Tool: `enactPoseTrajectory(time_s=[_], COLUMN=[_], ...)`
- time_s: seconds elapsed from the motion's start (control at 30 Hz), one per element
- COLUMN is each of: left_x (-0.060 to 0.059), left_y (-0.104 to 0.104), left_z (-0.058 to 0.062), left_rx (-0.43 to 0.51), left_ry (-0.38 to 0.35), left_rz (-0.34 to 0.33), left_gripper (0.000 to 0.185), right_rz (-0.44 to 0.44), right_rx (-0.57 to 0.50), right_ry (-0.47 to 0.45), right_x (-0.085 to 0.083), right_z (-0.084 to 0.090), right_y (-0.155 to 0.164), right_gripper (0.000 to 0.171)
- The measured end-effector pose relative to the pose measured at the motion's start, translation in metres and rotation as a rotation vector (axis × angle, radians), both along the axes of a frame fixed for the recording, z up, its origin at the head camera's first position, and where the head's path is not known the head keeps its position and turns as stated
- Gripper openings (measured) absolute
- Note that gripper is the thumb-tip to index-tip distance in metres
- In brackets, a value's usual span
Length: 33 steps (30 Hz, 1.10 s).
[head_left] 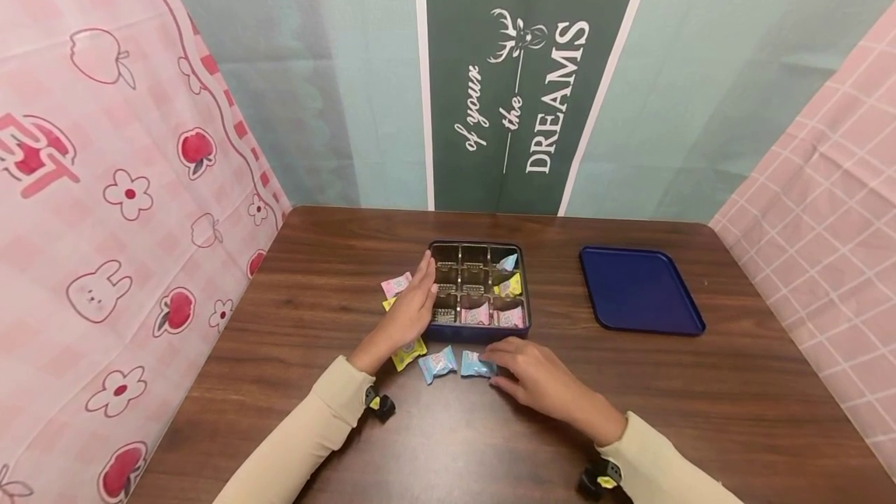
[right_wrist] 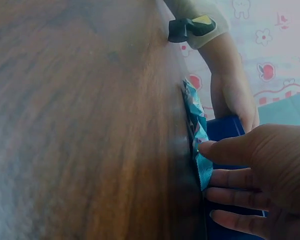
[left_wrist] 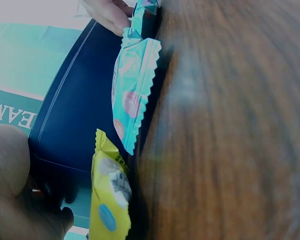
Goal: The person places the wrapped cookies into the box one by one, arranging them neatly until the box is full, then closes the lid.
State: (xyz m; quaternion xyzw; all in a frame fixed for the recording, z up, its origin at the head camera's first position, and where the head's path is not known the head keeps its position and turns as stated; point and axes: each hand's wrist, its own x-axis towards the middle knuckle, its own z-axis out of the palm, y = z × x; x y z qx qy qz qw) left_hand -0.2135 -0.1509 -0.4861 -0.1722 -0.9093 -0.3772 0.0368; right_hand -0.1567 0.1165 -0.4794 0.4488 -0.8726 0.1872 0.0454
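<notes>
A dark blue tin (head_left: 483, 332) with a divided insert stands mid-table. Its right column holds a blue, a yellow and a pink wrapped candy, and another pink candy (head_left: 475, 314) lies in the front middle compartment. My left hand (head_left: 409, 309) rests along the tin's left side, fingers straight. Right of centre, my right hand (head_left: 535, 376) pinches the end of a blue wrapped candy (head_left: 476, 365) in front of the tin; in the right wrist view the thumb lies on this candy (right_wrist: 202, 162). Beside it lies a second blue candy (head_left: 438, 365).
A yellow candy (head_left: 408, 353) lies near my left wrist. Beyond that hand are a pink candy (head_left: 396, 285) and another yellow one, partly hidden. The blue lid (head_left: 640, 290) lies at the right of the wooden table (head_left: 315, 255). Fabric hangs behind and at both sides.
</notes>
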Motion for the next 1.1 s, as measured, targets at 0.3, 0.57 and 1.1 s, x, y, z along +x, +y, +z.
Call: enactPoseTrajectory(time_s=[0.3,0.57,1.1], left_x=[-0.0003,-0.0016,-0.0023], left_y=[0.0,-0.0008,-0.0002], left_z=[0.0,-0.0006,-0.0028], left_rx=[0.001,0.002,0.001], left_ry=[0.002,0.005,0.0], left_rz=[0.0,-0.004,-0.01], left_gripper=[0.053,0.053,0.054], right_rz=[0.002,0.003,0.003], right_rx=[-0.025,-0.013,-0.028], right_ry=[0.033,0.015,-0.038], right_x=[-0.0024,-0.0046,-0.0057], right_z=[-0.0024,-0.0022,-0.006], right_y=[-0.0055,-0.0096,-0.0085], right_gripper=[0.033,0.033,0.038])
